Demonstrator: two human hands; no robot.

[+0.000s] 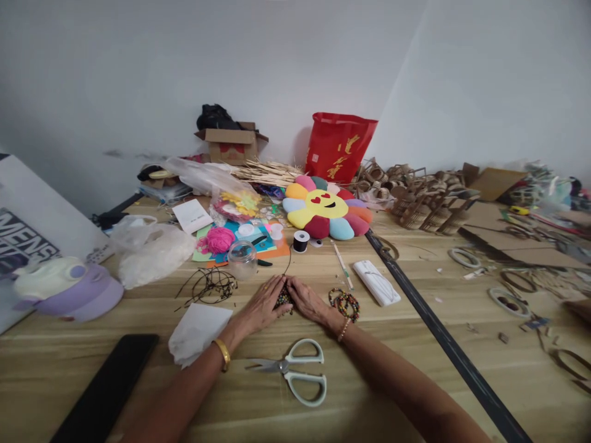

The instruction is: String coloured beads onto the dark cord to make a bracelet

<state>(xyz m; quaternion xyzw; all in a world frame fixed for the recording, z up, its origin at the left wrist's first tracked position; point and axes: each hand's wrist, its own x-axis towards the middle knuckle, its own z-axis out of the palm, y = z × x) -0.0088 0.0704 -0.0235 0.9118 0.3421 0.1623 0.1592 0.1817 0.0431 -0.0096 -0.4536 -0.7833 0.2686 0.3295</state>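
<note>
Between my two hands lies a small heap of dark and multicoloured beads (284, 299) on the wooden table. My left hand (264, 306) curves along the left side of the heap, its fingers stretched out and its thumb by the near edge. From the right, my right hand (308, 300) rests against the beads with fingers extended; the fingertips of both hands come close together at the far side. Beaded bracelets (345, 304) lie just right of my right hand. Nearer to me are scissors (290, 371) with pale handles, slightly spread. Part of the heap is hidden.
Black cord pieces (211, 284), a white paper packet (198, 332) and a black phone-like slab (108, 387) are on the left. Beyond my hands stand a thread spool (301, 241), a clear jar (242, 259) and a flower cushion (325, 209). A white power bank (376, 283) lies right.
</note>
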